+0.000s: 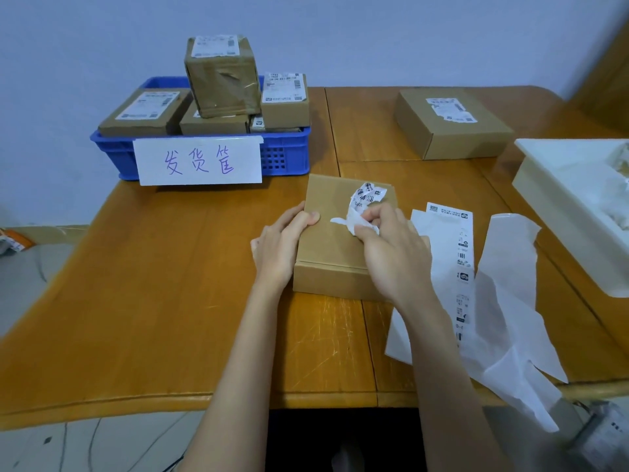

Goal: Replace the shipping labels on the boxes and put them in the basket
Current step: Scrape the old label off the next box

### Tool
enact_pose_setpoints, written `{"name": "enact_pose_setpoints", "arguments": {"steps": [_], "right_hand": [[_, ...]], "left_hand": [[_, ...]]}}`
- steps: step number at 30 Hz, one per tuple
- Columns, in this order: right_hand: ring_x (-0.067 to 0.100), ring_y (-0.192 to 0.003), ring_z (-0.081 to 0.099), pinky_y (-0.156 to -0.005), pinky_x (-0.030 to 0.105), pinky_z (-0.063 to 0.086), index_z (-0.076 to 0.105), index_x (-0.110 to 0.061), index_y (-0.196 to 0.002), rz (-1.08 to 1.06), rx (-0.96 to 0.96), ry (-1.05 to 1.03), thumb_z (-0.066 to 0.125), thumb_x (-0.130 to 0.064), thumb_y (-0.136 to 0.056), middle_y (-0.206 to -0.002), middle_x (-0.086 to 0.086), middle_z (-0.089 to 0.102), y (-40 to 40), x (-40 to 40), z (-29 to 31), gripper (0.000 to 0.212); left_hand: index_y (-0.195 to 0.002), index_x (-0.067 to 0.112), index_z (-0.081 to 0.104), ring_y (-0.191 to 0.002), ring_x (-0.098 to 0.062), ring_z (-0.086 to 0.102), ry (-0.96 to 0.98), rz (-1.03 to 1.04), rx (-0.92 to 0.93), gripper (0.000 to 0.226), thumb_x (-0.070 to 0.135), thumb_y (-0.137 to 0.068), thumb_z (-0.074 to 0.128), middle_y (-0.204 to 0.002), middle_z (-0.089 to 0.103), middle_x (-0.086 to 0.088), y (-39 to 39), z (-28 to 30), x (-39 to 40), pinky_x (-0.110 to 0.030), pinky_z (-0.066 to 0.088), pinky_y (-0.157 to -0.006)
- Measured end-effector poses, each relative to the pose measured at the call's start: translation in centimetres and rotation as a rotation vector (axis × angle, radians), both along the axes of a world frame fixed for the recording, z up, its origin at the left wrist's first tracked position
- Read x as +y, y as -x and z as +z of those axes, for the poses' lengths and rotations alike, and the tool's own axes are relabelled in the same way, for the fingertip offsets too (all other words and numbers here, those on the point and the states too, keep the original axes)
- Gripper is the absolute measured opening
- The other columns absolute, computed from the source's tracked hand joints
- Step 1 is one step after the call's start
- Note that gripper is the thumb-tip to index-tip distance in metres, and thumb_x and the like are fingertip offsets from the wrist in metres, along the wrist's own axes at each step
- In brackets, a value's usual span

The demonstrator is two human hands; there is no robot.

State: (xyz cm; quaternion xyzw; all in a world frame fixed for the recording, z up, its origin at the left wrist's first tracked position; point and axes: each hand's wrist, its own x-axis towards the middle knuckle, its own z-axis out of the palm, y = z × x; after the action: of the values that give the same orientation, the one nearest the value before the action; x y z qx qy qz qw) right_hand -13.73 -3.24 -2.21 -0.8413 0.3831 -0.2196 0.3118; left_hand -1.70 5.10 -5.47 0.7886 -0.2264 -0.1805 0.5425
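A flat cardboard box [335, 240] lies in the middle of the wooden table [170, 301]. My left hand [282, 243] grips its left edge, thumb on the lid. My right hand [391, 250] pinches a crumpled, partly peeled old label [364, 204] that curls up off the lid; a white strip of it still sticks to the cardboard. A strip of fresh printed labels [452, 257] lies just right of the box. The blue basket [286, 155], with a handwritten paper sign on its front, stands at the back left and holds several labelled boxes.
Another cardboard box [449, 126] with a torn label sits at the back right. A white tray [561, 212] with crumpled paper stands at the right edge. Loose white backing paper [510, 318] spreads over the table's front right corner.
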Motion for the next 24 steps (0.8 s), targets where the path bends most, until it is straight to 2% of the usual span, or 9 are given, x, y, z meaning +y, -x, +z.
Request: {"name": "enact_pose_setpoints", "arguments": {"steps": [4, 6, 9, 10, 12, 14, 16, 20, 24], "right_hand": [[0.011, -0.113, 0.047, -0.087, 0.03, 0.022, 0.05, -0.031, -0.105, 0.042, 0.005, 0.027, 0.05, -0.032, -0.095, -0.109, -0.017, 0.049, 0.3, -0.1, -0.1, 0.01], [0.009, -0.104, 0.049, -0.085, 0.029, 0.026, 0.051, -0.03, -0.104, 0.098, -0.031, 0.024, 0.056, -0.034, -0.092, -0.101, -0.019, 0.048, 0.8, -0.5, -0.2, 0.013], [-0.003, -0.09, 0.049, -0.078, 0.016, 0.035, 0.057, -0.028, -0.107, 0.234, -0.131, -0.081, 0.072, -0.035, -0.083, -0.095, -0.018, 0.047, 2.2, -1.2, -0.2, 0.029], [-0.006, -0.089, 0.047, -0.076, 0.009, 0.035, 0.058, -0.029, -0.109, 0.283, -0.148, -0.14, 0.077, -0.033, -0.079, -0.099, -0.018, 0.047, 2.8, -1.5, -0.1, 0.036], [-0.003, -0.087, 0.047, -0.074, 0.005, 0.035, 0.06, -0.031, -0.11, 0.338, -0.185, -0.196, 0.082, -0.028, -0.074, -0.105, -0.014, 0.049, 3.5, -2.0, -0.2, 0.042], [0.002, -0.086, 0.049, -0.074, 0.008, 0.036, 0.064, -0.027, -0.106, 0.313, -0.26, -0.167, 0.08, -0.015, -0.076, -0.11, -0.005, 0.051, 3.8, -2.5, -0.7, 0.035], [0.001, -0.086, 0.051, -0.073, 0.01, 0.039, 0.068, -0.022, -0.098, 0.269, -0.329, -0.131, 0.075, -0.005, -0.08, -0.11, -0.001, 0.055, 3.8, -2.7, -1.2, 0.026], [0.001, -0.098, 0.052, -0.079, 0.007, 0.036, 0.07, -0.018, -0.08, 0.153, -0.351, 0.052, 0.075, -0.014, -0.083, -0.104, -0.009, 0.062, 3.0, -2.8, -1.8, 0.006], [0.005, -0.098, 0.055, -0.082, 0.024, 0.041, 0.069, -0.019, -0.08, 0.085, -0.331, 0.116, 0.07, -0.021, -0.086, -0.096, -0.016, 0.063, 2.2, -2.5, -1.9, 0.007]], "left_hand": [[-0.126, 0.04, 0.062, -0.117, -0.013, 0.05, -0.014, 0.005, 0.0, 0.085, 0.082, -0.06, 0.03, -0.118, 0.065, 0.015, 0.3, 0.3, 0.0, -0.035, 0.021, -0.096], [-0.125, 0.04, 0.063, -0.117, -0.013, 0.05, -0.028, 0.001, 0.008, 0.084, 0.082, -0.06, 0.03, -0.117, 0.065, 0.015, 0.4, 0.4, 0.0, -0.036, 0.022, -0.097], [-0.122, 0.039, 0.065, -0.115, -0.013, 0.051, -0.034, -0.001, 0.024, 0.08, 0.081, -0.061, 0.032, -0.113, 0.066, 0.016, 0.3, 0.5, 0.1, -0.039, 0.023, -0.102], [-0.118, 0.039, 0.066, -0.114, -0.012, 0.051, -0.043, -0.001, 0.039, 0.074, 0.079, -0.064, 0.034, -0.11, 0.066, 0.016, 0.3, 0.7, 0.1, -0.04, 0.023, -0.104], [-0.101, 0.041, 0.066, -0.102, -0.006, 0.049, -0.06, 0.004, 0.094, 0.043, 0.07, -0.082, 0.041, -0.096, 0.061, 0.017, 0.3, 1.3, 0.1, -0.04, 0.024, -0.106], [-0.084, 0.042, 0.057, -0.085, -0.001, 0.04, -0.048, 0.018, 0.155, 0.02, 0.051, -0.098, 0.046, -0.087, 0.049, 0.017, 0.2, 1.6, 0.2, -0.041, 0.025, -0.111], [-0.08, 0.041, 0.05, -0.079, 0.0, 0.036, -0.062, 0.031, 0.183, 0.02, 0.045, -0.099, 0.047, -0.086, 0.044, 0.015, 0.3, 2.0, 0.2, -0.045, 0.025, -0.115], [-0.09, 0.038, 0.057, -0.081, 0.0, 0.037, -0.058, 0.043, 0.2, 0.015, 0.044, -0.099, 0.047, -0.088, 0.045, 0.017, 0.3, 2.1, 0.3, -0.046, 0.025, -0.115], [-0.101, 0.037, 0.063, -0.085, 0.003, 0.039, -0.041, 0.031, 0.166, 0.018, 0.042, -0.099, 0.046, -0.09, 0.049, 0.022, 0.4, 1.8, 0.5, -0.046, 0.023, -0.115]]}}
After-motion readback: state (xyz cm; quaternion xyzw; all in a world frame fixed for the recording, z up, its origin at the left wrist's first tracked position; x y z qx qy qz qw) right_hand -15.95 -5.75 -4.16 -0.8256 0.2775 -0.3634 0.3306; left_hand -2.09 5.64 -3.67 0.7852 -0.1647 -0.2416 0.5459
